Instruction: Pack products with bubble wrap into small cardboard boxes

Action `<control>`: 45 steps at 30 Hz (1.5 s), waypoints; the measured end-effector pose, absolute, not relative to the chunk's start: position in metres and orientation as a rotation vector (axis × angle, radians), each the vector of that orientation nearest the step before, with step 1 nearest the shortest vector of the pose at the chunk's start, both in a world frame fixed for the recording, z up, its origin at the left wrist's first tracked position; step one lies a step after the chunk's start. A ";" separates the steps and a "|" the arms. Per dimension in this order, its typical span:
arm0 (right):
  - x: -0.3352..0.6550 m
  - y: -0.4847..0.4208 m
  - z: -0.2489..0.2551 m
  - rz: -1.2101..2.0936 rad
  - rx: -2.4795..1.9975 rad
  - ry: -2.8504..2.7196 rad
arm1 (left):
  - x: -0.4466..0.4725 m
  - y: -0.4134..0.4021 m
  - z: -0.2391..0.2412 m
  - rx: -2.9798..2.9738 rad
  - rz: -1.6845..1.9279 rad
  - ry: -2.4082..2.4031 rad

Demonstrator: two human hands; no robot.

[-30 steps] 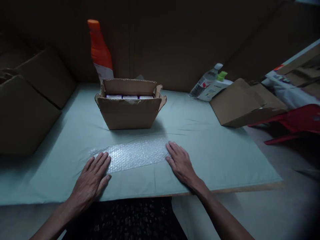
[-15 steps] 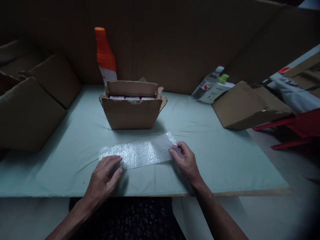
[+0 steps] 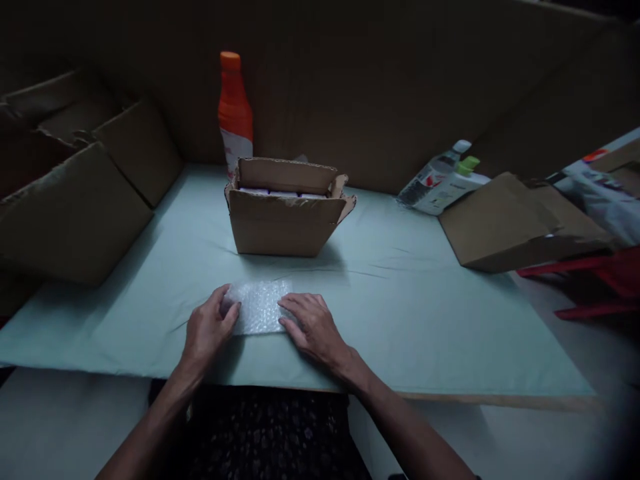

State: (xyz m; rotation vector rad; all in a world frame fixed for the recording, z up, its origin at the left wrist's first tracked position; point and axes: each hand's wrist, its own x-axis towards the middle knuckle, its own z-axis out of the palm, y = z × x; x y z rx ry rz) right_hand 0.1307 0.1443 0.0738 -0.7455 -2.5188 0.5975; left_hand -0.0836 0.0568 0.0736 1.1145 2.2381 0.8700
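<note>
A folded piece of clear bubble wrap (image 3: 260, 308) lies near the table's front, between my hands. My left hand (image 3: 209, 327) grips its left end, with the thumb over the near corner. At the other end my right hand (image 3: 313, 328) has its fingers and thumb closed on the edge, covering that side. Beyond the wrap stands an opened small cardboard box (image 3: 283, 227), flaps up, with several white-topped items (image 3: 285, 194) inside. Their kind is hidden by the box wall.
An orange bottle (image 3: 235, 110) rises behind the small box. Large open cartons (image 3: 75, 213) stand at the left. A clear bottle (image 3: 433, 175), a white bottle with a green cap (image 3: 453, 190) and a tilted cardboard box (image 3: 505, 223) are at the right, near a red stool (image 3: 615, 273).
My right hand has moved left, bringing its end of the bubble wrap over, so the long strip is now about half as long. The view has shifted slightly.
</note>
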 end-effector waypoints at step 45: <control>0.124 0.165 0.058 0.755 -1.102 -2.475 | -0.082 0.032 0.059 1.442 0.652 2.482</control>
